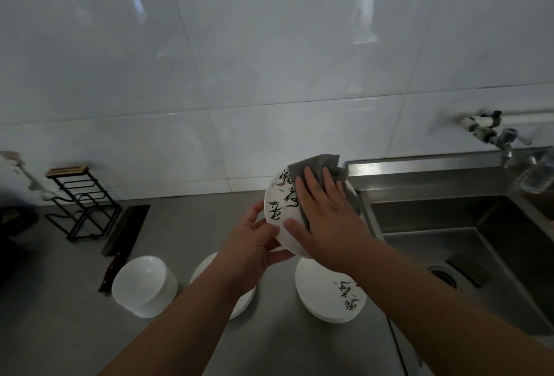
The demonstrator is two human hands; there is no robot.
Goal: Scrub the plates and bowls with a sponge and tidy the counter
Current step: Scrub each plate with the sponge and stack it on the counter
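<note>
Above counter [186, 225] | left hand [254, 243] grips plate [277, 195] | right hand [326, 219] presses cloth [317, 165] on it

I record a white plate [278, 195] bearing black brush characters, a grey cloth [318, 165], plain white bowls [144, 285], a second white plate [323, 296] with black script, and a black wire rack [79, 209].

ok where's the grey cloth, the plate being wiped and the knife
grey cloth [317, 165], head view, top fold above the fingertips
plate [277, 195], head view, painted face left of the cloth
knife [127, 225], head view, middle of the dark blade
</note>
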